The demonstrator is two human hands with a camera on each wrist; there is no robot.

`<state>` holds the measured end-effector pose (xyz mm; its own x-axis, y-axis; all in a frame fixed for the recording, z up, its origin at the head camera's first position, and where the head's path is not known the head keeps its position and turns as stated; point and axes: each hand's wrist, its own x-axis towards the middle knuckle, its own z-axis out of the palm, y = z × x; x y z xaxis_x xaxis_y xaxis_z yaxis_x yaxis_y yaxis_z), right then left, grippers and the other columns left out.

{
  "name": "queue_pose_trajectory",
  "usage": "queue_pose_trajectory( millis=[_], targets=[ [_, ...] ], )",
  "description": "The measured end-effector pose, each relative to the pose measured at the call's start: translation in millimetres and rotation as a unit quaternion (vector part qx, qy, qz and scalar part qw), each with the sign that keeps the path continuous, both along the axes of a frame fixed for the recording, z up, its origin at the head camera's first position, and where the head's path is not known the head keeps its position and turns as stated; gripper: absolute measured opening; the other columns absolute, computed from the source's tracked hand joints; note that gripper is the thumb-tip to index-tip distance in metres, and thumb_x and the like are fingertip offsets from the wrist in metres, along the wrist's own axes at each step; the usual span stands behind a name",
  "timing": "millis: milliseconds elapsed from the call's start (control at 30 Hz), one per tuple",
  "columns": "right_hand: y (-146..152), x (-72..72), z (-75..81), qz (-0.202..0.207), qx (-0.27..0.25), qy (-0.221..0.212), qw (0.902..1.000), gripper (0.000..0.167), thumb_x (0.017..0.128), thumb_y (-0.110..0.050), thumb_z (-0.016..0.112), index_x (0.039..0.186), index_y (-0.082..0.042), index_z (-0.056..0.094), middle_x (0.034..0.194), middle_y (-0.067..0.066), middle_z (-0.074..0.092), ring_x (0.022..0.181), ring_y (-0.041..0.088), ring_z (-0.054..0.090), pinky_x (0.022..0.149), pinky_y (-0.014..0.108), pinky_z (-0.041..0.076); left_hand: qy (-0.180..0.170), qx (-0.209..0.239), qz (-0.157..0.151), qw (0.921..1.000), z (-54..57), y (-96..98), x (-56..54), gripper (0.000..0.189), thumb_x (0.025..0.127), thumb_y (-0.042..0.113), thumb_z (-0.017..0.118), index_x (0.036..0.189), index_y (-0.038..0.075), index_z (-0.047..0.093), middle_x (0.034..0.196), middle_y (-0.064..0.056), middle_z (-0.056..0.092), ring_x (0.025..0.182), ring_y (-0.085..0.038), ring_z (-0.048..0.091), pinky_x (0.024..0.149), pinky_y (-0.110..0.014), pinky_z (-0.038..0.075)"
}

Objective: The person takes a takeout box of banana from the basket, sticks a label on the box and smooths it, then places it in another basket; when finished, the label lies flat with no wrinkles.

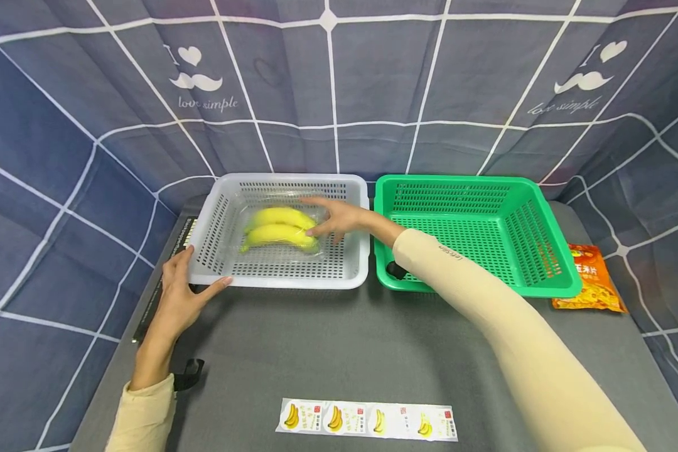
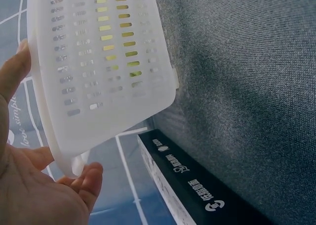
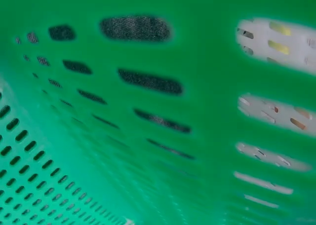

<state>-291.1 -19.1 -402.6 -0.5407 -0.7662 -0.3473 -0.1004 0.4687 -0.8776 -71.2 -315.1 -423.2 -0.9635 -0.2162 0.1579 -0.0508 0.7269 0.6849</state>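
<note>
At far left, around 9 o'clock from the white basket, a long black box [image 2: 190,180] with white lettering lies beside it on the grey cloth [image 1: 316,345]. My left hand [image 1: 181,304] is at the basket's 8 o'clock corner, gripping the rim there: my thumb lies along the near edge, my other fingers bend round the left side. The white basket [image 1: 282,282] is slotted, and from my left wrist I can see yellow through its side. Inside it, about the middle, sit two bananas [image 1: 279,235] in a clear pack [image 1: 234,235], one lying just toward 12 o'clock of the other, both whole and yellow. My right hand [image 1: 344,216] hangs over the 3 o'clock end of that pack, fingers spread and palm down, my thumb by the end of the nearer banana; I cannot tell whether I am touching the wrap. Toward 5 o'clock from the white basket, a strip of banana labels [image 1: 367,419] lies flat, four in a row. At the white basket's 3 o'clock stands a green basket [image 1: 457,251], my sleeve [image 1: 486,301] crossing its near left corner. Farthest right, toward 4 o'clock of the green basket, an orange snack bag [image 1: 590,279] lies partly hidden by it.
</note>
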Motion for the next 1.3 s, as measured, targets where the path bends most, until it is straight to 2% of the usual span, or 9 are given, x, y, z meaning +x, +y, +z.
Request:
queue_pose_trajectory(
  millis=[33,100,267,367,600,833,933,1100,1300],
  targets=[
    [0,-0.1,0.3,-0.005,-0.006,-0.007,0.9999,0.087,0.089,-0.021,0.073,0.157,-0.033,0.019,0.12,0.027,0.06,0.098,0.044,0.064,0.082,0.057,0.054,-0.002,0.0,0.001,1.0,0.2,-0.1,0.1,0.098,0.079,0.019,0.083,0.153,-0.001,0.022,0.147,-0.033,0.02,0.131,-0.053,0.024,0.102,-0.068,0.024],
    [1,-0.5,0.3,-0.013,-0.011,-0.012,0.9998,0.088,0.089,-0.02,0.073,0.157,-0.033,0.019,0.132,0.026,0.052,0.096,0.042,0.065,0.081,0.056,0.055,-0.005,0.001,0.001,1.0,0.3,-0.3,0.2,0.097,0.079,0.02,0.082,0.153,-0.002,0.022,0.147,-0.033,0.02,0.131,-0.053,0.024,0.102,-0.068,0.024],
    [2,-1.1,-0.2,-0.021,-0.026,-0.013,0.9994,0.087,0.089,-0.012,0.072,0.157,-0.031,0.02,0.154,0.027,0.022,0.09,0.039,0.066,0.078,0.054,0.056,-0.001,0.001,0.0,1.0,-0.6,-0.7,0.1,0.097,0.079,0.019,0.083,0.152,-0.004,0.023,0.146,-0.034,0.021,0.131,-0.054,0.025,0.102,-0.067,0.024],
    [2,-1.9,-1.0,-0.024,-0.042,-0.021,0.9986,0.087,0.089,-0.007,0.071,0.156,-0.031,0.022,0.153,0.029,0.02,0.082,0.036,0.066,0.078,0.056,0.055,-0.006,0.002,0.001,1.0,-0.5,-1.1,0.4,0.097,0.079,0.02,0.083,0.152,-0.004,0.023,0.146,-0.034,0.02,0.131,-0.053,0.024,0.103,-0.067,0.024],
    [2,-1.7,-1.5,-0.024,-0.059,-0.033,0.9974,0.086,0.089,-0.002,0.069,0.156,-0.03,0.023,0.152,0.03,0.02,0.071,0.031,0.065,0.077,0.056,0.055,-0.042,0.006,0.006,0.9991,2.6,-2.3,2.2,0.098,0.083,0.031,0.079,0.153,-0.005,0.02,0.15,-0.034,0.013,0.135,-0.055,0.018,0.104,-0.07,0.021],
    [5,-1.3,1.9,-0.035,-0.068,-0.035,0.9964,0.086,0.09,0.0,0.067,0.157,-0.029,0.021,0.152,0.03,0.019,0.068,0.033,0.067,0.079,0.06,0.053,-0.039,0.008,0.007,0.9992,3.7,-2.7,0.9,0.099,0.082,0.03,0.08,0.153,-0.005,0.02,0.151,-0.034,0.014,0.136,-0.054,0.018,0.105,-0.069,0.021],
    [9,-2.0,6.7,-0.04,-0.081,-0.046,0.9948,0.084,0.091,-0.002,0.066,0.157,-0.03,0.021,0.154,0.027,0.017,0.072,0.038,0.069,0.082,0.061,0.052,-0.038,0.01,0.007,0.9992,3.9,-2.0,0.7,0.1,0.082,0.03,0.08,0.153,-0.005,0.02,0.15,-0.033,0.015,0.135,-0.054,0.019,0.105,-0.069,0.021],
    [21,-2.5,20.2,-0.062,-0.113,-0.052,0.9903,0.081,0.092,-0.003,0.066,0.155,-0.034,0.025,0.15,0.022,0.021,0.091,0.039,0.069,0.083,0.062,0.052,-0.041,0.011,0.007,0.9991,4.3,-0.5,0.8,0.101,0.082,0.031,0.08,0.154,-0.004,0.017,0.149,-0.033,0.015,0.134,-0.053,0.02,0.105,-0.069,0.021],
    [45,7.1,38.0,-0.073,-0.128,-0.053,0.9876,0.079,0.092,-0.004,0.065,0.153,-0.037,0.027,0.145,0.018,0.022,0.113,0.037,0.064,0.081,0.057,0.054,-0.045,0.01,0.005,0.9989,4.4,0.5,0.5,0.101,0.083,0.031,0.079,0.154,-0.004,0.016,0.149,-0.032,0.014,0.133,-0.053,0.02,0.103,-0.069,0.022]
  ],
)
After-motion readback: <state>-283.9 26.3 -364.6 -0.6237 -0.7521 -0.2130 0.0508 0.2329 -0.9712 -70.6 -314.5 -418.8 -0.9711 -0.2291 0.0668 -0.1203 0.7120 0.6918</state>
